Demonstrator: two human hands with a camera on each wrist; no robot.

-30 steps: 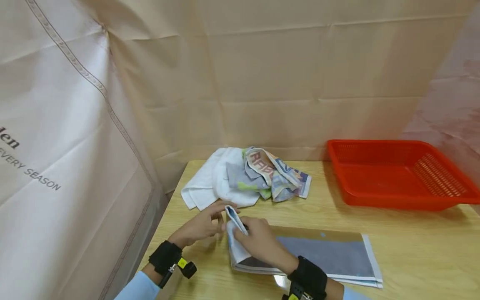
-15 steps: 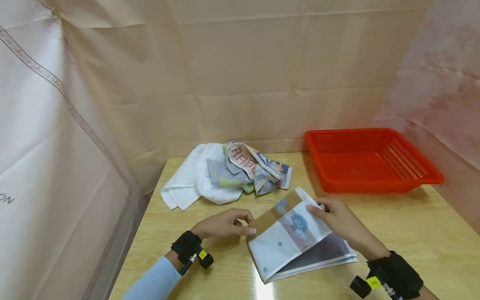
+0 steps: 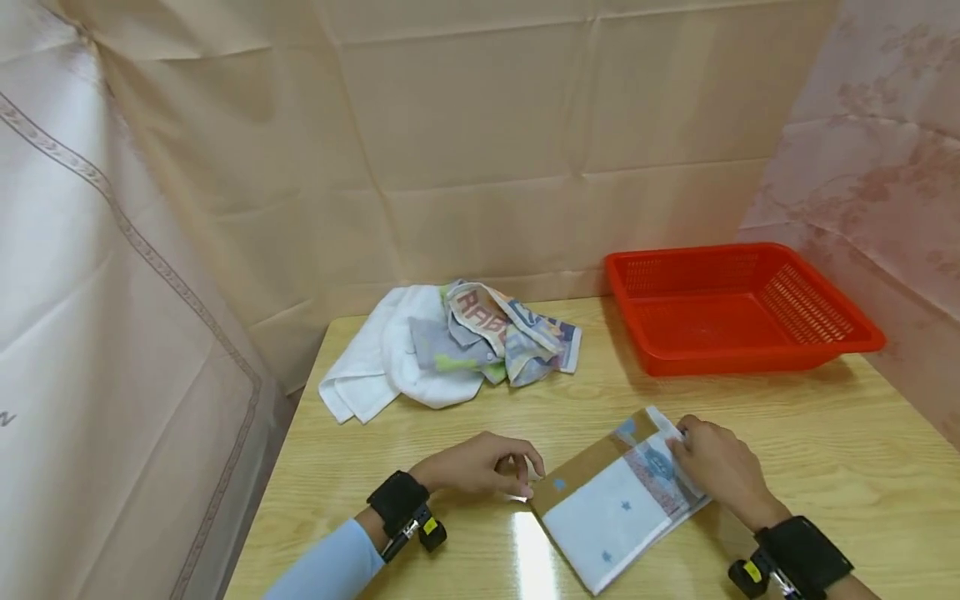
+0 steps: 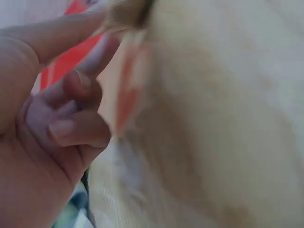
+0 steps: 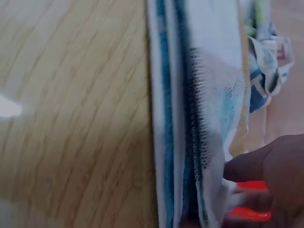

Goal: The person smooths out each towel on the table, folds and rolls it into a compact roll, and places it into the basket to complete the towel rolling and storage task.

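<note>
One folded towel (image 3: 603,517), nr side of tbl (image 3: 862,475), right of ctr: L hand (image 3: 483,465) pinches its left corner, R hand (image 3: 720,467) grips right end. White towel (image 3: 401,358) w/ printed cloth (image 3: 487,329) atop, far left; red basket (image 3: 750,364) far right.

Folded star-printed towel (image 3: 609,505), aslant

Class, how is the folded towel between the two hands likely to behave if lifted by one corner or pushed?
The folded towel would probably sag and open if lifted by a corner, since its stacked cloth layers show separate edges. Pushed, it would likely slide or bunch rather than roll, being flat and low on the table.
</note>
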